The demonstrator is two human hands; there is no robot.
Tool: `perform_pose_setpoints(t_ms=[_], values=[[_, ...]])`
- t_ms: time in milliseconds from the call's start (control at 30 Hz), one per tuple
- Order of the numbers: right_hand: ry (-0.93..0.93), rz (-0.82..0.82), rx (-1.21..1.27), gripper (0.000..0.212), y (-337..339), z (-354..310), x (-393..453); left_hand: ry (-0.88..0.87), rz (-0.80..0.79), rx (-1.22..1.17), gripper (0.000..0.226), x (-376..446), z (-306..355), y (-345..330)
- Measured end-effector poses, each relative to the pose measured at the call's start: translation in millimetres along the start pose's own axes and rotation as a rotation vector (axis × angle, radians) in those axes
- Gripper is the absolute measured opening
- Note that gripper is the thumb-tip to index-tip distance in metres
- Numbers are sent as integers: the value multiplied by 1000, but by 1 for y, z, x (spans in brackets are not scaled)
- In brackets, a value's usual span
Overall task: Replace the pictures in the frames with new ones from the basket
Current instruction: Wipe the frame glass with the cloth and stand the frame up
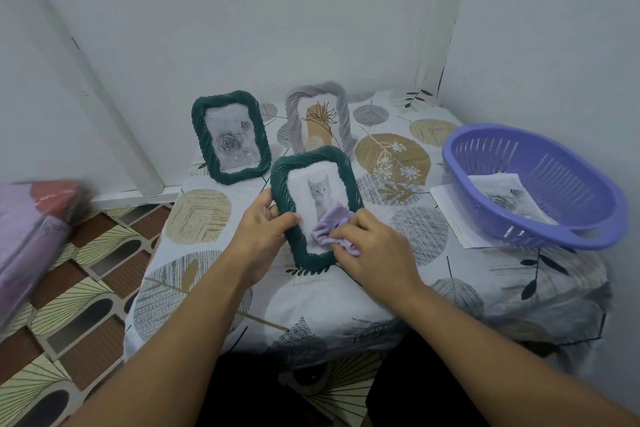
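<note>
A dark green frame [290, 180] with a grey kitten picture is held tilted above the table's middle. My left hand [261, 229] grips its left edge. My right hand [375, 246] holds a lilac cloth [329, 222] bunched against the lower part of the glass. Behind it stand a second green frame [231, 137] with a rose picture and a grey frame [320, 116] showing a plant drawing. A purple basket [540, 191] at the right holds a rose picture [507, 199].
The low table [214, 218] wears a leaf-patterned cloth. A white sheet [450, 210] lies partly under the basket. Walls close in behind and at the right. A pink and red bundle [31, 232] sits at the left above patterned floor tiles.
</note>
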State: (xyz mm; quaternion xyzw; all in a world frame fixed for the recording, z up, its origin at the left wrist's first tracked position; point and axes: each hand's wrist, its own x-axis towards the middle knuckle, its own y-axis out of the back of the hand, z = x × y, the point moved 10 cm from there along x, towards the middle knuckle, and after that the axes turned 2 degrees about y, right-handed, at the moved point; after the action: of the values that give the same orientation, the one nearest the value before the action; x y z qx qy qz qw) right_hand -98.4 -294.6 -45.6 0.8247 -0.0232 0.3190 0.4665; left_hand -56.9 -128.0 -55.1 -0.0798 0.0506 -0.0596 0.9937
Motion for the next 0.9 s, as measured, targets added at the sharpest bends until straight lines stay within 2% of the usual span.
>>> perform_pose_setpoints(t_ms=[100,267,400,567,700,833,900], values=[[-186,68,55,15,8,28,4,3,11,0,43,0,0,0],[-54,-5,-18,11,-3,10,-4,18,19,6,43,1,-3,1],[-246,83,36,11,14,45,-1,18,18,13,45,2,-3,1],[-118,-20,-37,18,3,27,-9,19,31,18,45,3,-5,3],[-265,72,20,13,18,48,-4,26,29,-1,46,2,-5,2],[-143,-42,-15,18,0,30,-8,29,42,9,47,2,-6,2],[-166,-22,-20,20,5,38,-8,30,42,9,47,2,-5,2]])
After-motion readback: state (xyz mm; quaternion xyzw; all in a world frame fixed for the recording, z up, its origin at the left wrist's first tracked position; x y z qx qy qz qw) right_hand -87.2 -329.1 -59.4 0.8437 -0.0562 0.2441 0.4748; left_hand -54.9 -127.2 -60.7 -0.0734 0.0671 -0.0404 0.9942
